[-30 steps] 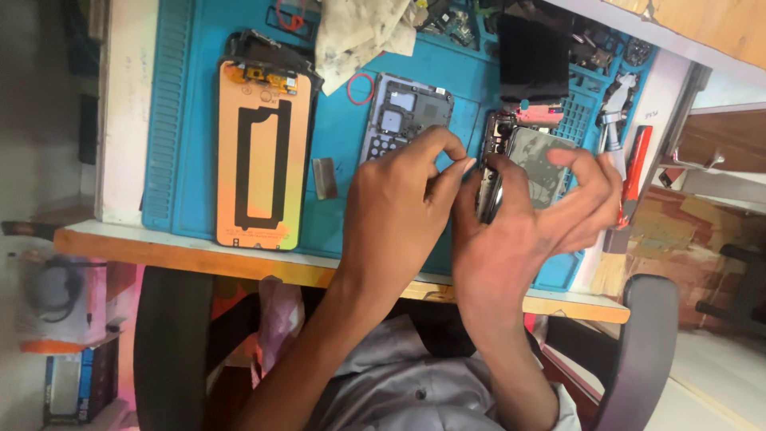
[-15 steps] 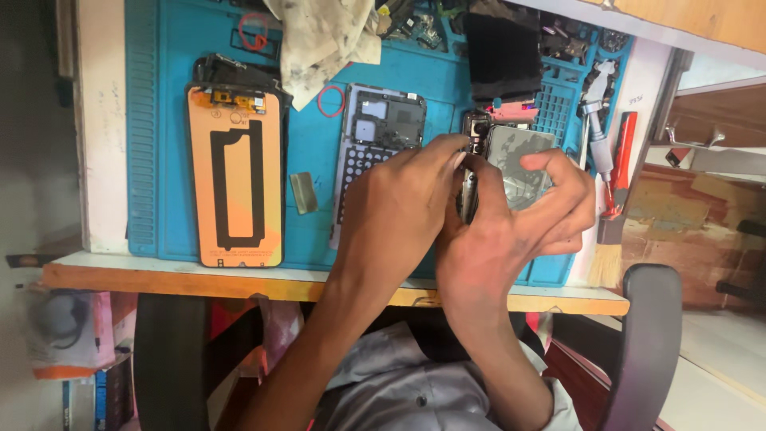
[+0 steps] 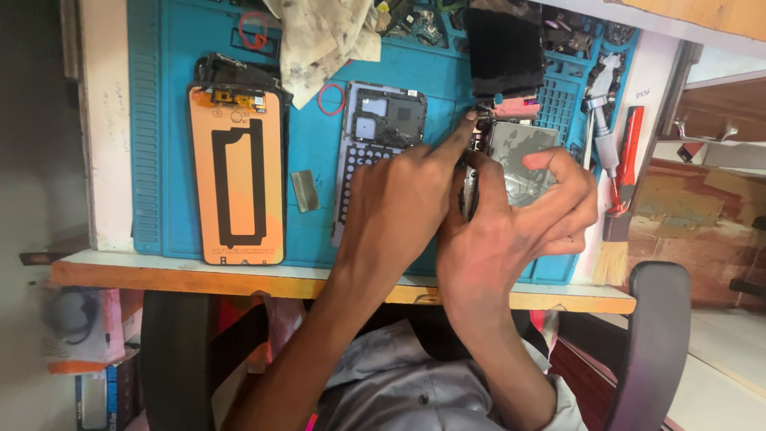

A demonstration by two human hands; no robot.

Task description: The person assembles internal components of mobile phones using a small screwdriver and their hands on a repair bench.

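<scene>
- The right hand (image 3: 511,239) wraps around an opened phone body (image 3: 519,160) and holds it up on its edge, over the blue work mat (image 3: 319,215) on the counter (image 3: 104,160).
- Its fingers (image 3: 558,164) curl over the grey inside of the phone, and the thumb presses on the near edge. That is a firm hold.
- The left hand (image 3: 399,207) is mostly closed, with one finger pointing out. The tip of that finger touches the top corner of the phone, just by the small parts there.
- I cannot tell if the left hand pinches a tiny thing under that finger. It is too small to see.
- To do this well, I think the right hand should keep the phone very steady, so it does not wobble.
- The pointing finger should push softly. The small parts look thin and could bend or snap.
- A grey phone frame (image 3: 379,152) lies flat on the mat just left of the hands.
- Further left lies an orange screen panel (image 3: 237,175), face down. A small grey metal piece (image 3: 304,190) sits between the two.
- A dirty cloth (image 3: 319,40) lies at the top of the mat, with a red ring (image 3: 331,100) near it.
- A red-handled tool (image 3: 626,160) rests off the mat on the right, so elbows should stay clear of it.
</scene>
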